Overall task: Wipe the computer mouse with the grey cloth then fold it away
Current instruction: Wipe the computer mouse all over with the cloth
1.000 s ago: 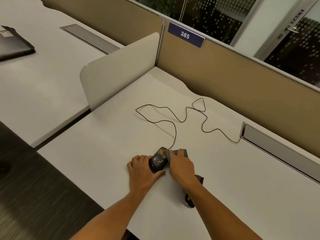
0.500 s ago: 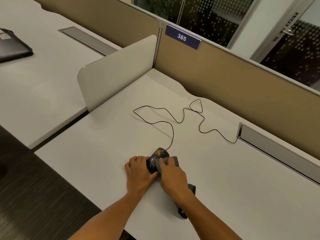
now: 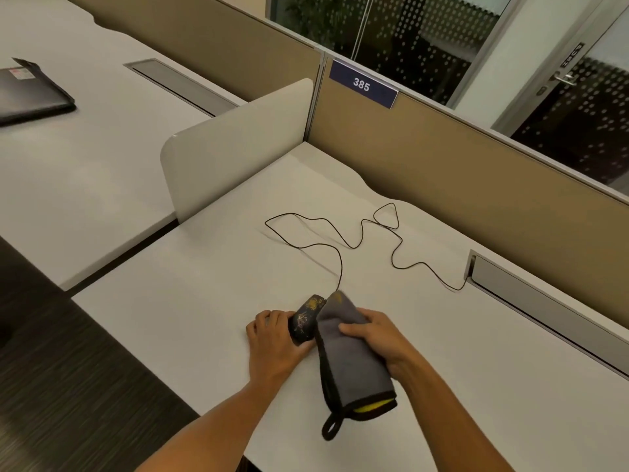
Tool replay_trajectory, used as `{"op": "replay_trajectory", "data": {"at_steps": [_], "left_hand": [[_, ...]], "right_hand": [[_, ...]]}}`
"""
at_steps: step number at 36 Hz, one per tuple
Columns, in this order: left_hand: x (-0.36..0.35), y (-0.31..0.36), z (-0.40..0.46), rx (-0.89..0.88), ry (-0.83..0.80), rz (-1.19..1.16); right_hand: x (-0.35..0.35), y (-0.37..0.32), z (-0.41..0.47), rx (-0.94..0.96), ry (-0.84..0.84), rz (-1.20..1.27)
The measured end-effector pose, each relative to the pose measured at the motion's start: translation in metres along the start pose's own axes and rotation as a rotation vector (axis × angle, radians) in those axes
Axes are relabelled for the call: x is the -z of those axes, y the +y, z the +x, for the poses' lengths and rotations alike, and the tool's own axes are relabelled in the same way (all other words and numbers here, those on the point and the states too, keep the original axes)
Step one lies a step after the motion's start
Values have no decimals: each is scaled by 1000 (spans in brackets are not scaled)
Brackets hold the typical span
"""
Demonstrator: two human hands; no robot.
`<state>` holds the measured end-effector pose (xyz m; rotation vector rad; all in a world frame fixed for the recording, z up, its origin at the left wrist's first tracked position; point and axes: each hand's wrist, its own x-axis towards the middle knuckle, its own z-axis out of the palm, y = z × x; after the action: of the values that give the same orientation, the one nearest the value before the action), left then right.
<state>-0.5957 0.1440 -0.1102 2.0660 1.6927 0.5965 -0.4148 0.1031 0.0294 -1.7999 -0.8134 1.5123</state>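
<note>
A black computer mouse (image 3: 305, 318) with a gold pattern lies on the white desk (image 3: 211, 287) near its front edge. My left hand (image 3: 272, 345) grips its left side and rear. The grey cloth (image 3: 350, 362), folded, with black trim, a loop and a yellow inside, is held in my right hand (image 3: 377, 338). The cloth's top end drapes over the mouse's right side and front. The mouse's thin black cable (image 3: 340, 243) snakes across the desk to a slot at the right.
A grey cable tray (image 3: 544, 301) runs along the tan partition (image 3: 459, 172) at the right. A white divider panel (image 3: 231, 144) stands at the desk's left. A dark laptop (image 3: 30, 93) lies on the neighbouring desk. The desk's front edge is close to my arms.
My right hand has lifted and turned, so the cloth now hangs more in view beside the mouse instead of lying pressed under the palm. The left hand has stayed on the mouse.
</note>
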Motion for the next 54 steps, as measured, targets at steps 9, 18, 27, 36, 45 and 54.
{"op": "replay_trajectory", "data": {"at_steps": [9,18,27,36,45,54], "left_hand": [[2,1,-1,8,-6,22],[-2,0,0,22,-2,17],[-6,-2,1,19,14,26],[-10,-4,2,38,-14,34],[-4,-3,4,44,-44,43],[-2,-1,3,43,-41,38]], "right_hand": [[35,-17,20,68,226,-293],[12,-38,59,340,385,-894],[-33,-29,84,303,350,-1156],[-47,-10,95,240,226,-1093],[-37,-5,90,279,153,-977],[-37,-3,81,356,44,-934]]}}
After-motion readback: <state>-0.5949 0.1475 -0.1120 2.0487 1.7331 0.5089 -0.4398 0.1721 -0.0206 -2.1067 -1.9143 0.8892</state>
